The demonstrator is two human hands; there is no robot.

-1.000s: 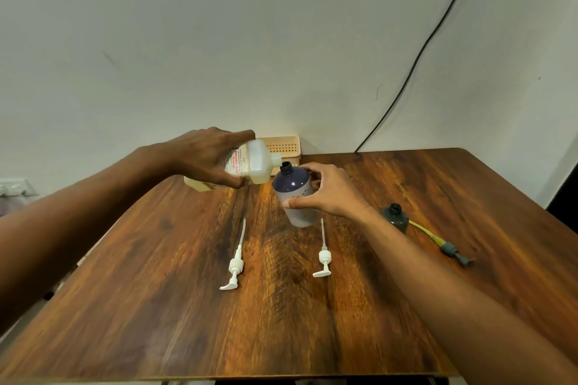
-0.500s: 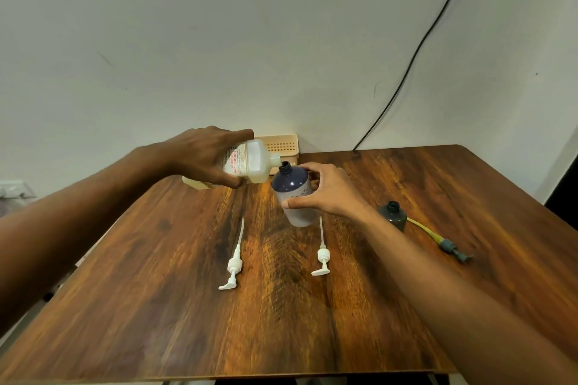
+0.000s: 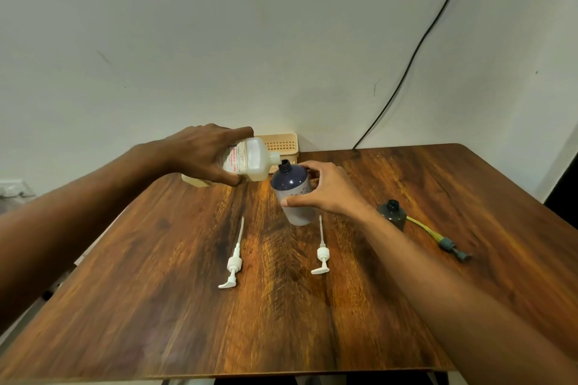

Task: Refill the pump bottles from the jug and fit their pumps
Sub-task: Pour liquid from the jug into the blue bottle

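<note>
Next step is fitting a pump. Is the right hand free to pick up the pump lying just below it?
Probably not yet: the right hand grips the blue bottle under the jug. The pump itself lies unobstructed.

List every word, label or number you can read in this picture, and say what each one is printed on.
"CHG": dark letters at the top of the label on the jug held tilted in the left hand.
"BIOCHEK - CHG": red line on the same label; blurred, so the reading is unsure.
Smaller print on that label: too blurred to read.
Pale marks on the blue bottle in the right hand: not legible.
</note>
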